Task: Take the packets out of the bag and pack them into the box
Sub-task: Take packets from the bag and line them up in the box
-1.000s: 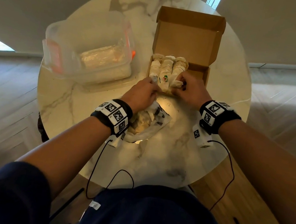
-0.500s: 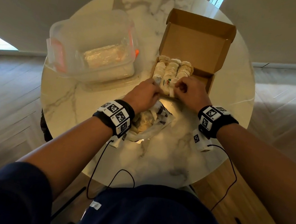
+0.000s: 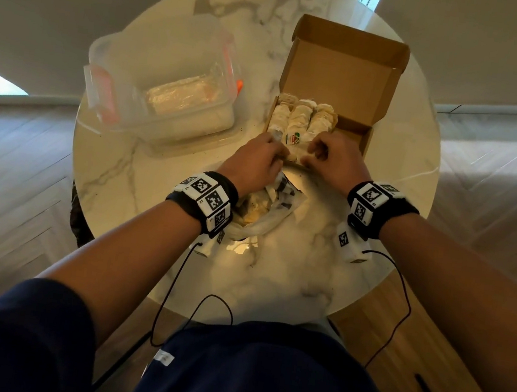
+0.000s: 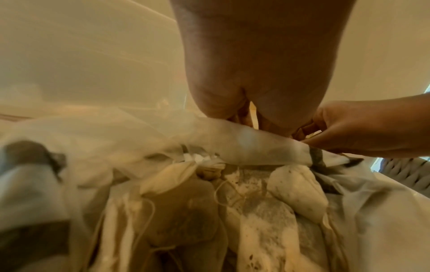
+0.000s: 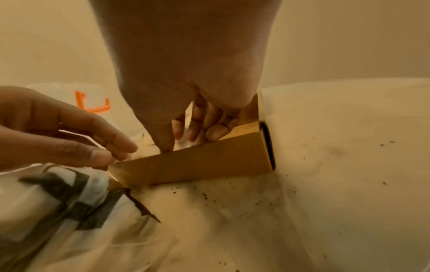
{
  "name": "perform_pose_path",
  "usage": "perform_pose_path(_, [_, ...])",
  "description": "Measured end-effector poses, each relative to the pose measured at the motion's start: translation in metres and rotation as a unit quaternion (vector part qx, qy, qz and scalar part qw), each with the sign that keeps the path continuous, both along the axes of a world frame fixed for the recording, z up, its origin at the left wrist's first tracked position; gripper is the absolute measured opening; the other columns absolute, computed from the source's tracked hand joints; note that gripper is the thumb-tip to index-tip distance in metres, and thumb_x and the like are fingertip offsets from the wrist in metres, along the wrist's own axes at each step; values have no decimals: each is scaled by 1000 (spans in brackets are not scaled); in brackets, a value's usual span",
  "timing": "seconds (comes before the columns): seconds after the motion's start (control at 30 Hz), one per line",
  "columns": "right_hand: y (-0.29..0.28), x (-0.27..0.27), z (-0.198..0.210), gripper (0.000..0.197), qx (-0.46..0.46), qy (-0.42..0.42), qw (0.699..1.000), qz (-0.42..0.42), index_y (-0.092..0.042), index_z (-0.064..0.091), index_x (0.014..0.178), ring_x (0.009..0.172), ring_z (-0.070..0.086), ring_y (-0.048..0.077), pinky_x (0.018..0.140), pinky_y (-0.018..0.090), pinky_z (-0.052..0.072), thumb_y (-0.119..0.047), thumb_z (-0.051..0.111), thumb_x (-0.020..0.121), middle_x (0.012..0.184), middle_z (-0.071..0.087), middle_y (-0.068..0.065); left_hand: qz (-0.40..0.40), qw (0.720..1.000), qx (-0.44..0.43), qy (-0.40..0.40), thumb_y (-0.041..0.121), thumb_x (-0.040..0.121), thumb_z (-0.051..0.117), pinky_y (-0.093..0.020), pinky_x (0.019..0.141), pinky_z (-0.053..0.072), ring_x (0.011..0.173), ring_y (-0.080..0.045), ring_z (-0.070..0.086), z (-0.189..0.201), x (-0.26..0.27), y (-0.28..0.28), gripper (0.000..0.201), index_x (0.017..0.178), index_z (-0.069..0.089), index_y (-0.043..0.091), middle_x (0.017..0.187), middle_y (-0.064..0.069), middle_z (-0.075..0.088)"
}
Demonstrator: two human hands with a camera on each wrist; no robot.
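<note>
Browns, creams and one flash of orange

The box (image 3: 342, 72) is showing plain tan cardboard; inside it, packets (image 3: 298, 120) are lying cream, one bearing a red-green mark. Left of the box, a clear container (image 3: 153, 83) is showing orange clips; the table (image 3: 288, 282) is showing white marble, grey-veined.

Matt brown cardboard box (image 3: 342, 72), glossy veined marble tabletop (image 3: 141, 180), clear plastic container (image 3: 163, 84) with orange clips, thin crinkly translucent plastic bag (image 3: 276, 213) — porous papery tea-bag packets (image 3: 300, 117) inside the box.

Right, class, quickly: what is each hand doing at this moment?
Left hand: fingers curled at the near left corner of the box; what it grips cannot be told.
Right hand: fingers curled onto the packets.
</note>
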State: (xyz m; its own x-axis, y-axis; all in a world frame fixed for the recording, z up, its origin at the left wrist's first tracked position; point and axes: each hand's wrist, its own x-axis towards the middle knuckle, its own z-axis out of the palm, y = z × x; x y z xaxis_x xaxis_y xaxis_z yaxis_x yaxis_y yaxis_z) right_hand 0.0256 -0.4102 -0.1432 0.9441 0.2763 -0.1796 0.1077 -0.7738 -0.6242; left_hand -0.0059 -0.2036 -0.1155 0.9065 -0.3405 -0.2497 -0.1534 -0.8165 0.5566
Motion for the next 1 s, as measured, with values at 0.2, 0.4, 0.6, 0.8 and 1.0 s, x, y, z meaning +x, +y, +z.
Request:
perform_pose_path(0.2, [1, -10, 17, 20, -5, -51, 999, -10, -19, 65, 96, 87, 50, 11, 72, 19, 40, -36, 72, 86, 98, 54, -3, 8, 997, -54, -54, 19, 96, 57, -32, 89, 48, 100, -18, 57, 16, -15, 18, 24, 118, 65, 15, 112, -4, 58])
perform_pose_path(0.4, [23, -34, 36, 10, 67, -53, 996, 22, -18, 68, 95, 82, 59, 15, 75, 36, 54, -26, 68, 88, 94, 62, 1, -20, 999, -27, -36, 21, 96, 57, -25, 78, 44, 88, -10, 54, 24, -40, 55, 17, 110, 66, 20, 100, 3, 61])
perform_pose_path(0.6, [49, -67, 44, 8, 133, 33, 987, 89, -13, 69, 98, 82, 63, 13, 74, 23, 52, -11, 63, 92, 90, 68, 0, -87, 995, 53, -10, 24, 89, 59, -30, 73, 45, 84, -14, 60, 7, -72, 68, 13, 96, 70, 22, 92, 6, 66])
perform_pose_path(0.8, [57, -83, 34, 10, 101, 44, 990, 88, -17, 70, 96, 81, 63, 9, 77, 33, 56, -12, 63, 89, 88, 68, -4, -107, 982, 147, -48, 46, 94, 49, -33, 70, 31, 76, -15, 59, -15, -88, 56, 34, 79, 69, 24, 77, 7, 66])
perform_pose_path(1.0, [54, -86, 33, 14, 95, 43, 991, 84, -14, 70, 99, 82, 63, 7, 74, 23, 53, -7, 64, 88, 92, 69, -3, -85, 990, 108, -16, 31, 100, 45, -36, 77, 34, 90, -25, 60, -17, -85, 51, 22, 94, 61, 16, 94, -5, 67])
